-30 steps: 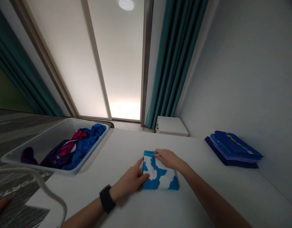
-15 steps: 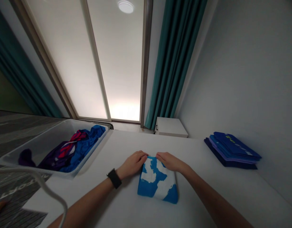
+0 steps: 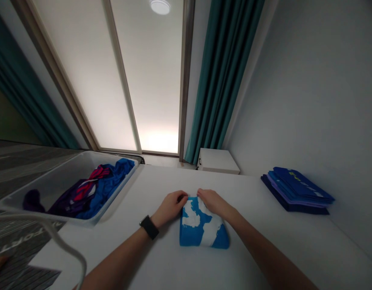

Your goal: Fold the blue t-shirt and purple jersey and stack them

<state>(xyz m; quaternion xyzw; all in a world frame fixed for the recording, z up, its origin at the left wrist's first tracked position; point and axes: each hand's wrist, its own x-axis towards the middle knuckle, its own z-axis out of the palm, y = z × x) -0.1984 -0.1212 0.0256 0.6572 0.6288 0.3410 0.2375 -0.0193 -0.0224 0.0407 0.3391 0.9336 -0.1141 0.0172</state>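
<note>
- Folded blue-and-white cloth [image 3: 204, 229] lies on the white table [image 3: 155, 181], in front of the person and between the two forearms. Patches of white print over blue; near edge runs roughly straight, with rounded corners.
- Left hand [image 3: 170, 206] at the cloth's far left corner. Fingers curled in toward the thumb, tips nearly together, pinching the edge; a small dark gap shows inside the curl.
- Right hand [image 3: 211, 200] at the far edge, just beside the left. Fingers bent and drawn together, tips closed on the cloth's edge; thumb mostly hidden. How firmly either hand grips, cannot tell.
- The two hands sit near each other but apart, a short stretch of the cloth's far edge showing between them.
- Dark watch [image 3: 149, 227] on the left wrist.
- Stack of folded clothes [image 3: 297, 189] on the table to the right, near the wall [image 3: 319, 100]; blues and a lilac layer, yellow marking on the top piece. Well apart from the hands.
- Translucent bin [image 3: 46, 173] to the left, beside the table. Loose clothes inside: purple, red and bright blue, crumpled together.
- Pale cable [image 3: 65, 245] curves across the lower left.
- Beyond the table: white cabinet [image 3: 219, 160], teal curtain [image 3: 225, 80], lit frosted door panels [image 3: 149, 80].
</note>
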